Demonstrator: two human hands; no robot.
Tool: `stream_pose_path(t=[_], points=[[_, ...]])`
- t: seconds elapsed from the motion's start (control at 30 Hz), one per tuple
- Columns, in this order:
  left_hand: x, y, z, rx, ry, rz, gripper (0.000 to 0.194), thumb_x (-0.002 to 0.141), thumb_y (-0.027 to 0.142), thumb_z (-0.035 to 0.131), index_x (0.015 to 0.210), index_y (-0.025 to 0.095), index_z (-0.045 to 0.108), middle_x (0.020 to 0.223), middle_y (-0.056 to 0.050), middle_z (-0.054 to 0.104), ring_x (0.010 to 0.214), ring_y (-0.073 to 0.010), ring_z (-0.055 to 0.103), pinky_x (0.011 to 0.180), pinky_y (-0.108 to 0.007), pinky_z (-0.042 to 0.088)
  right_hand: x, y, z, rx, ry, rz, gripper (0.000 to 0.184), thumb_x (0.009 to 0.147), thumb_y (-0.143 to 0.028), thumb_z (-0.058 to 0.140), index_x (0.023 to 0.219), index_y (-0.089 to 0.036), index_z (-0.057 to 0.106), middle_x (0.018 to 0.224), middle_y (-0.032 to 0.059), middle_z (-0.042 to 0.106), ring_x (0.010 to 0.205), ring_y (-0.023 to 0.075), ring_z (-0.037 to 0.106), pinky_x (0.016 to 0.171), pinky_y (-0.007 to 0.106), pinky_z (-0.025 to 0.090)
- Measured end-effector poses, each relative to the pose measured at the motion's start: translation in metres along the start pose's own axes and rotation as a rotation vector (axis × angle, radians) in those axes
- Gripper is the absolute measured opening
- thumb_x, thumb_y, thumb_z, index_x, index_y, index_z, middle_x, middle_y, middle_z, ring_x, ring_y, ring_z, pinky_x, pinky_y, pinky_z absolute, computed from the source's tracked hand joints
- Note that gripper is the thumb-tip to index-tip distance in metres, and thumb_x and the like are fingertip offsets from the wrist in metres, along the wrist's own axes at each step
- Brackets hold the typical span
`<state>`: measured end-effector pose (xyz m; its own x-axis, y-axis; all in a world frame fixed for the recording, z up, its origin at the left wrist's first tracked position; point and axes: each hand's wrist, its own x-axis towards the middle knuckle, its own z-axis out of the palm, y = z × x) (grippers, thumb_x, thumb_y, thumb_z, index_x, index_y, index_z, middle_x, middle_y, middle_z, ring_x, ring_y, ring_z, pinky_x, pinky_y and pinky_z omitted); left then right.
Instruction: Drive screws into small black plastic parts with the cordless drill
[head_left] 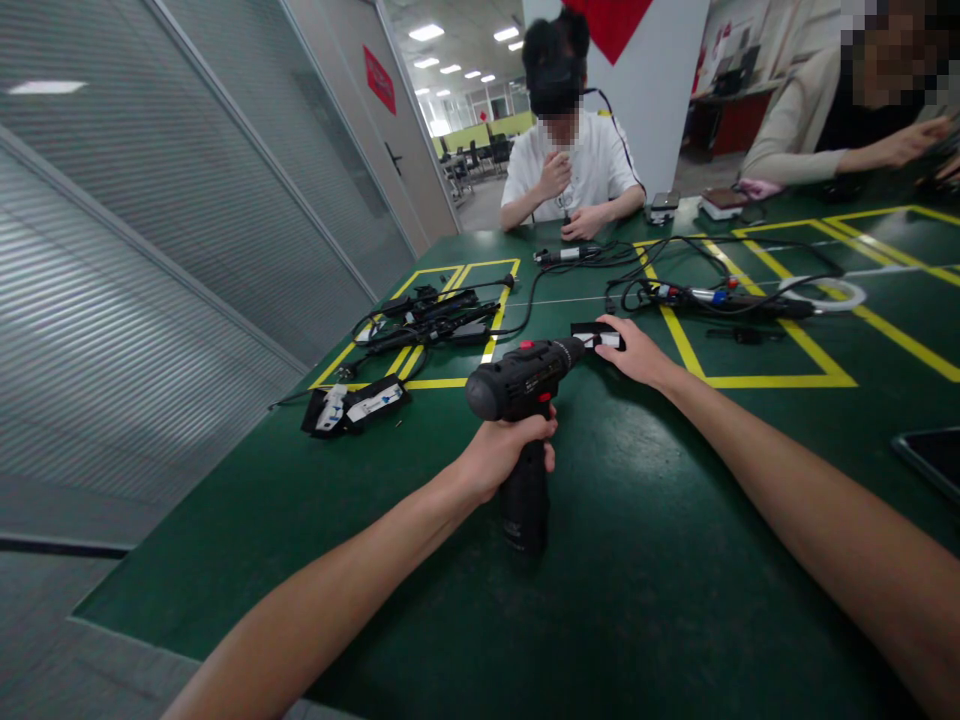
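My left hand [510, 450] is wrapped round the grip of a black cordless drill [525, 380] with red buttons. The drill is upright, its chuck pointing away from me and to the right. Just past the chuck, my right hand [634, 350] grips a small black block with a white label [598, 337]. The chuck end overlaps this block in view; whether a bit touches it I cannot tell. Two similar black pieces with white labels, one a labelled black piece [375, 400], lie on the table to the left.
The green table [637, 560] carries yellow tape rectangles. A heap of black cables and tools [435, 320] lies at left, with an electric screwdriver and cord [720, 297] at right. A phone [930, 460] rests near the right edge. Two people sit across the table.
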<state>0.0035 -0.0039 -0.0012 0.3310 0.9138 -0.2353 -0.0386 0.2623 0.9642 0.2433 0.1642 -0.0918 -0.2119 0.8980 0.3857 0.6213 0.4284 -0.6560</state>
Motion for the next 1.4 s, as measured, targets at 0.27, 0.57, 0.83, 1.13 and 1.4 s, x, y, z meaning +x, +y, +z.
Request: stream_pose_path(t=[0.27,0.57,0.83,1.13,1.4], points=[[0.0001,0.0009,0.0002,-0.007,0.010,-0.013,0.026,0.070,0.026,0.063,0.091,0.014,0.057,0.077,-0.001,0.055,0.051,-0.0096,0.056,0.053,-0.025,0.045,0.0000,-0.0008,0.0004,0.003,0.001,0.004,0.052,0.080,-0.034,0.060,0.130,-0.027,0.049,0.125,0.0092,0.051,0.115,0.0281,0.053,0.100,0.045,0.040],[0.0004,0.0010,0.0005,0.004,0.008,-0.006,0.024,0.070,0.026,0.063,0.091,0.014,0.057,0.078,-0.001,0.055,0.050,-0.0093,0.057,0.051,-0.024,0.044,-0.0004,-0.0013,-0.0005,-0.006,-0.003,0.003,0.052,0.080,-0.035,0.059,0.131,-0.026,0.049,0.124,0.0092,0.051,0.114,0.0273,0.054,0.100,0.044,0.040],[0.0008,0.0001,-0.0001,-0.001,0.013,-0.012,0.026,0.069,0.026,0.063,0.092,0.014,0.057,0.077,-0.001,0.057,0.051,-0.0100,0.057,0.052,-0.025,0.045,0.0001,0.0002,0.0005,-0.003,0.000,-0.002,0.052,0.080,-0.033,0.059,0.130,-0.027,0.049,0.126,0.0087,0.051,0.115,0.0277,0.053,0.100,0.045,0.040],[0.0010,-0.0009,0.0002,-0.001,0.003,0.010,0.023,0.072,0.025,0.062,0.091,0.014,0.057,0.076,-0.001,0.056,0.050,-0.0094,0.057,0.051,-0.024,0.044,-0.0002,-0.0013,0.0002,-0.009,0.000,0.001,0.051,0.080,-0.034,0.059,0.129,-0.027,0.049,0.121,0.0090,0.052,0.111,0.0276,0.055,0.098,0.044,0.041],[0.0014,-0.0016,-0.0014,0.006,-0.013,0.011,0.022,0.073,0.025,0.062,0.092,0.015,0.057,0.074,0.000,0.055,0.051,-0.0099,0.057,0.052,-0.025,0.045,-0.0003,-0.0024,-0.0011,-0.007,-0.006,0.005,0.051,0.080,-0.035,0.059,0.130,-0.027,0.049,0.123,0.0089,0.051,0.112,0.0278,0.055,0.098,0.044,0.041]])
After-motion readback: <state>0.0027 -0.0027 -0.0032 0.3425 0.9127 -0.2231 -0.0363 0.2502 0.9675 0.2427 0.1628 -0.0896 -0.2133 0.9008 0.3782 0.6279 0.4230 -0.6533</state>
